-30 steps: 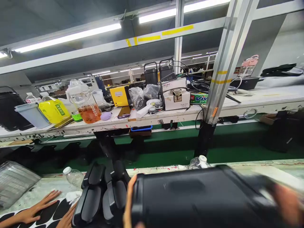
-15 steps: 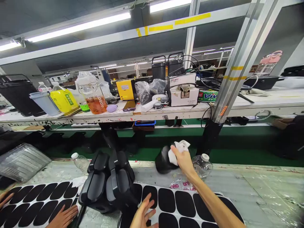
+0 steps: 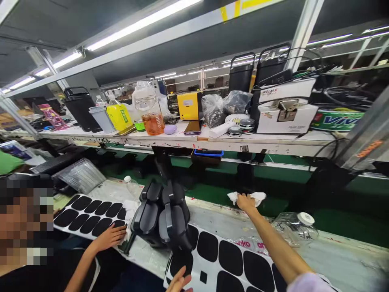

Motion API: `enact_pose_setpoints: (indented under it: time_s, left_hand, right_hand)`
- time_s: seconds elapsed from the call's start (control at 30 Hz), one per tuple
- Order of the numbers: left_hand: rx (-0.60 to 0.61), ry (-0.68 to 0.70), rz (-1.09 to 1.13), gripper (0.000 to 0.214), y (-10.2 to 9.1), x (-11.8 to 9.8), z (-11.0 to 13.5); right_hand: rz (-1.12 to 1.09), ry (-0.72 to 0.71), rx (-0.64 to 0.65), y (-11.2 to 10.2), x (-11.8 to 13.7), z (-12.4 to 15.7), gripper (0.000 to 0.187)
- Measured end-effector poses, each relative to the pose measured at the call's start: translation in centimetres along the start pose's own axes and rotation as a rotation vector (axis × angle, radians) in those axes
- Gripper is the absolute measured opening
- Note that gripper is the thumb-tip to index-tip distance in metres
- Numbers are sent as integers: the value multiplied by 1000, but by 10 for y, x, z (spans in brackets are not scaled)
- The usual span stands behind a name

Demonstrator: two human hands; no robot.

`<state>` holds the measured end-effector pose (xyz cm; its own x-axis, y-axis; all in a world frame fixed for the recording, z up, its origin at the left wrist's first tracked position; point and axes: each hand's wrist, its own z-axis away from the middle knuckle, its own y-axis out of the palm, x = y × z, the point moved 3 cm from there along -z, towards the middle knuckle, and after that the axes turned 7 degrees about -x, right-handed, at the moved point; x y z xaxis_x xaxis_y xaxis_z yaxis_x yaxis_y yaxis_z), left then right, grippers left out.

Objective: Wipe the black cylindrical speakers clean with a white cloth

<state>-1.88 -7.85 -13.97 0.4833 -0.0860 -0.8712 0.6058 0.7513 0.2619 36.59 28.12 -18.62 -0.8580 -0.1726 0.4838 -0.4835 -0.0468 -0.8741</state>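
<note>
Head view: right hand (image 3: 246,201) fingers closed on white cloth (image 3: 259,196) at bench (image 3: 214,219) far edge; left hand (image 3: 180,282) open, fingers spread, at pad sheet (image 3: 226,259). Risk: forearm may knock the bottle (image 3: 293,227) lying near it.

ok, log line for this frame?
right hand: gripping white cloth, arm outstretched | left hand: open, by black-pad sheet | co-worker's hand: on second pad sheet

Lighting: fluorescent tubes (image 3: 133,25) along a grey overhead beam (image 3: 170,38) marked with yellow tape (image 3: 240,5).
Furniture: long white bench (image 3: 273,142), aluminium uprights (image 3: 304,28).
Belt: green conveyor (image 3: 209,191) running between the near and far benches.
</note>
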Motion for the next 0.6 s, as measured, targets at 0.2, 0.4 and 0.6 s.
enact_pose_setpoints:
  time_s: [0.2,0.4,0.6]
  left_hand:
    - [-114,-211,126,38,66,137,44]
    - [-193,-393,234,63,107,220,51]
    - [-13,-121,123,68,76,156,27]
  right_hand:
    - [-363,-66,192,13,78,66,19]
    - [-943,-60,534,25,189,158,24]
    - [-1280,150,693,-1,187,199,48]
